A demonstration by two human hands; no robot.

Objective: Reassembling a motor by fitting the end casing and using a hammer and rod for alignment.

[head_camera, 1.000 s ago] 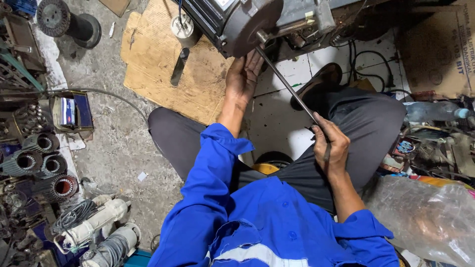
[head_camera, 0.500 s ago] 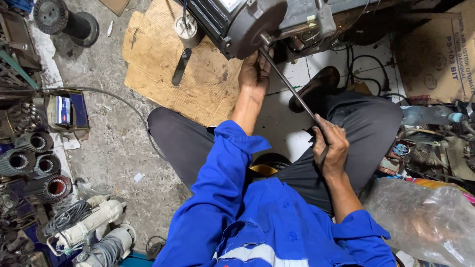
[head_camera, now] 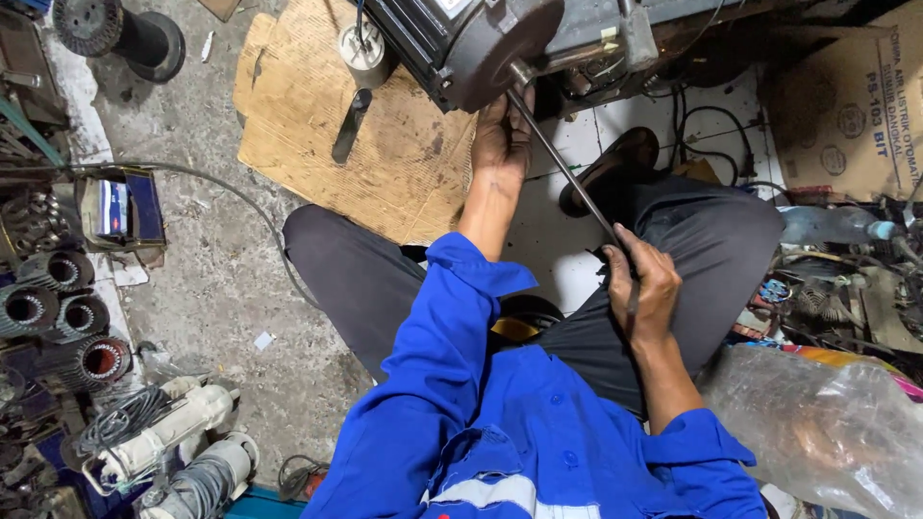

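A black electric motor [head_camera: 460,43] lies in front of me at the top of the head view, its round end cover facing me. My left hand [head_camera: 502,137] reaches up and presses against the lower edge of that cover. My right hand [head_camera: 642,284] grips the near end of a long thin metal rod [head_camera: 562,163]. The rod runs diagonally up to the middle of the end cover, where its tip touches. I sit on the floor in a blue jacket and dark trousers.
A cardboard sheet [head_camera: 308,125] lies under the motor with a dark tool [head_camera: 350,125] on it. Stator cores [head_camera: 58,308] and old motors crowd the left. A cardboard box [head_camera: 856,106], cables and a plastic bag [head_camera: 827,432] fill the right.
My left hand has moved up from below the motor and now rests on the end cover's edge. The rod and my right hand have stayed nearly in place.
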